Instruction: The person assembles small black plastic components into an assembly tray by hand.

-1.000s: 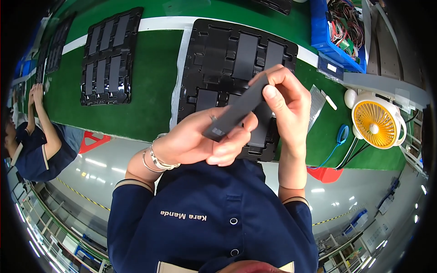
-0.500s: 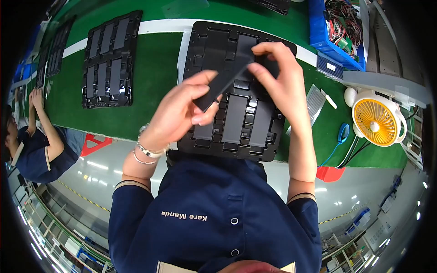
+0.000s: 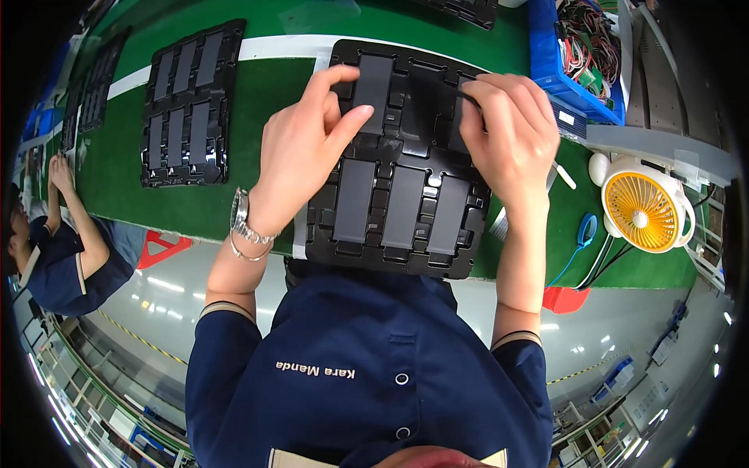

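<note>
at the far left of the frame a co-worker in a navy short-sleeved shirt (image 3: pixel 66 253) stands by the green-topped table (image 3: pixel 265 101). upper left, a glossy black moulded tray (image 3: pixel 186 100) carries two rows of dark grey flat slabs. left of centre, the left hand (image 3: pixel 300 148) has its thumb and forefinger spread and not closed together, their tips at a dark grey, flat rectangular slab (image 3: pixel 376 86) lying in the upper left pocket of a second black moulded plastic tray (image 3: pixel 367 260) at the centre. the upper middle pocket (image 3: pixel 425 109) is bare; three lower slabs (image 3: pixel 403 207) fill the row beneath. right of centre, the right hand (image 3: pixel 511 148) curls its fingers over the upper right slab (image 3: pixel 462 129); whether it grips it, i cannot tell. the step looks like handling slabs in their pockets; next would call for a fingertip hold on a slab's edges, square to the pocket. further right sit a blue plastic bin of wires (image 3: pixel 541 58) and a white fan with a yellow grille (image 3: pixel 640 210)
</note>
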{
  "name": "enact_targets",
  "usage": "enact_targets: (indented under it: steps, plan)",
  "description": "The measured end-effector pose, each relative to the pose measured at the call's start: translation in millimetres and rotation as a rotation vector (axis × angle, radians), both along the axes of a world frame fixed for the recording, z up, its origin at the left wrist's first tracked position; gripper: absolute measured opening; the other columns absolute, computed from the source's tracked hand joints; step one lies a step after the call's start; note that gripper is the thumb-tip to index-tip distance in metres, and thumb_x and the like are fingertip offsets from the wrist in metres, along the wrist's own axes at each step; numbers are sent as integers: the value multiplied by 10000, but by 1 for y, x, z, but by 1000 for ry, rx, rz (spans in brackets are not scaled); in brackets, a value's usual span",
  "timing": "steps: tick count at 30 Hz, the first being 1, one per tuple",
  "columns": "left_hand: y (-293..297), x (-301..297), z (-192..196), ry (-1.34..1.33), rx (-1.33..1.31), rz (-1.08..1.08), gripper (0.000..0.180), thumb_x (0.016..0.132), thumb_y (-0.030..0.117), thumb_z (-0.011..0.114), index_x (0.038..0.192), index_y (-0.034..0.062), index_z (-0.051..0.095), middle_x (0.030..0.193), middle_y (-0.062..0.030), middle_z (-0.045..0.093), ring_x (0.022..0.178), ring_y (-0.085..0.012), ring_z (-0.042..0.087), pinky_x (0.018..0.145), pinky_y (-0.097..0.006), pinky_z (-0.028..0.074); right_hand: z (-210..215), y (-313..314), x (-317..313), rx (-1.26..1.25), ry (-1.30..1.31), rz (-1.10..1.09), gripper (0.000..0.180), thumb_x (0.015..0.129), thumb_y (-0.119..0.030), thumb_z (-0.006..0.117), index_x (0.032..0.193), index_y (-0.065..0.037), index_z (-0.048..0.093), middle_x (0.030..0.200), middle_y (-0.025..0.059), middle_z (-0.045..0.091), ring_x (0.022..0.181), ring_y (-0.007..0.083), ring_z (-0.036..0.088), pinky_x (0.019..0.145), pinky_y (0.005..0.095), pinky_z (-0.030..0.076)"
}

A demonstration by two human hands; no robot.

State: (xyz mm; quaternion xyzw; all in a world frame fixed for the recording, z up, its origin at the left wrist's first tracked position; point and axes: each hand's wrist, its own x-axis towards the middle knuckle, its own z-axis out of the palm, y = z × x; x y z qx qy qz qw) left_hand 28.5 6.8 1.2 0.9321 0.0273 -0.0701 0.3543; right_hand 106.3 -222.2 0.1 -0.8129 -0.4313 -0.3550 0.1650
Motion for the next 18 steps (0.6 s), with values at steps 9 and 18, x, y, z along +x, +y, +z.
enact_targets:
  steps: [9,18]
  plan:
    - [-28,-36,-2,-26,-1157,62,377,1065,220,344,1364,-3,402,1031,-87,661,906,-155,650,774,-274,484,22,25,-71,107,358,115,311,724,-170,749,1024,-95,723,1131,107,614,1061,300,571,853,415,505]
    - [-30,-38,3,73,-1092,-16,318,1037,153,357,1319,8,375,950,-63,633,800,-119,648,675,-238,470,10,26,-82,834,1518,254,41,927,-8,595,928,33,594,928,66,542,722,118,623,731,278,499]
